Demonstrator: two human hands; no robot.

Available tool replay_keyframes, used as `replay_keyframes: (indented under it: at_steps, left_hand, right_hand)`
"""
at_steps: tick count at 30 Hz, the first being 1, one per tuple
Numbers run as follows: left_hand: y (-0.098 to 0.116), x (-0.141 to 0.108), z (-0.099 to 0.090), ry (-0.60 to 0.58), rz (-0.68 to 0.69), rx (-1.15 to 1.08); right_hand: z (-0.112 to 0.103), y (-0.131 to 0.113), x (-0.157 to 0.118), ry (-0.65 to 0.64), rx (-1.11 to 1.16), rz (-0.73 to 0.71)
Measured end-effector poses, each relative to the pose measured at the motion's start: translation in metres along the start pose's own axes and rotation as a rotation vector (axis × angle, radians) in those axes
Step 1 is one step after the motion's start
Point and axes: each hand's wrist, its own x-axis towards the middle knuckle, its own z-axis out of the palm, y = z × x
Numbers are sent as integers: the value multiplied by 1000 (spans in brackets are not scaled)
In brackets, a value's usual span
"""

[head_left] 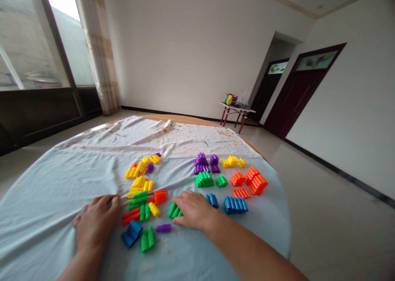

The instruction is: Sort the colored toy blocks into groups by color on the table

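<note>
My right hand [195, 209] reaches in from the right, with thumb and fingers around a small group of green tube-shaped plastic pieces [174, 210]. Its palm hides part of that group. Left of the coloured pieces, my left hand [97, 217] rests on the cloth with curled fingers and no piece visible in it. Near it lie red pieces [131, 216], blue pieces [132, 233] and green pieces [147, 239]. A single purple piece [163, 228] and a yellow piece [154, 209] lie between the hands. Farther back on the left are mixed yellow pieces [139, 182].
Sorted by colour on the right are purple [201, 163], green [205, 179], yellow [230, 161], orange [258, 181] and blue bundles [235, 205]. A light tablecloth [55, 198] covers the round table. A small side table [237, 107] holding bags stands by the far wall.
</note>
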Motion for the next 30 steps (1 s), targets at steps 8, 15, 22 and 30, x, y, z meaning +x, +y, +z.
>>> replay_keyframes:
  at_steps: [8, 15, 22, 30]
  left_hand:
    - [-1, 2, 1, -14, 3, 35]
    - [-1, 3, -1, -28, 2, 57]
    - [-2, 4, 0, -25, -5, 85]
    - [6, -1, -2, -12, -13, 49]
  right_hand:
    - [21, 8, -2, 60, 193, -248]
    - [25, 8, -9, 127, 219, -139]
    - [30, 8, -13, 194, 292, -124]
    - [34, 13, -19, 214, 421, -88]
